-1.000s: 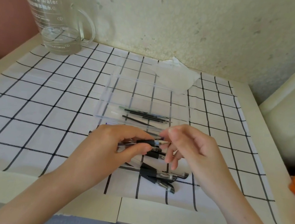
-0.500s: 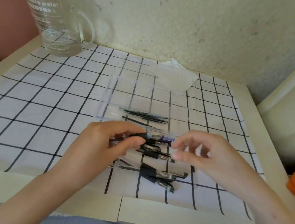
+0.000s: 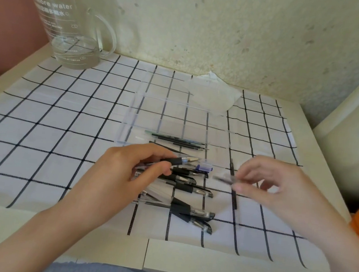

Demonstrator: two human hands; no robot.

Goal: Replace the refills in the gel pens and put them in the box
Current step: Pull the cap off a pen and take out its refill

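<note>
The left hand [image 3: 122, 174] grasped a pen [image 3: 184, 161] near the box [image 3: 131, 116] front edge; the right hand [image 3: 280, 189] pinched a blurred cap [image 3: 223, 178] over open cloth [image 3: 38, 132].

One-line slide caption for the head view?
Left hand grips an uncapped gel pen; right hand holds its clear cap beside the box.

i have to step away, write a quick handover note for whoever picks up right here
Left hand: holds an uncapped gel pen by its black grip, tip pointing right.
Right hand: pinches a small blurred part, probably that pen's cap.
Clear box: open behind the hands, with only loose refills at its near side, no pens.
Capped pens lie on the checked cloth near the hands; a small purple piece lies beside them.
Done: cap off one pen. Left: swap the refills, box all pens.
</note>
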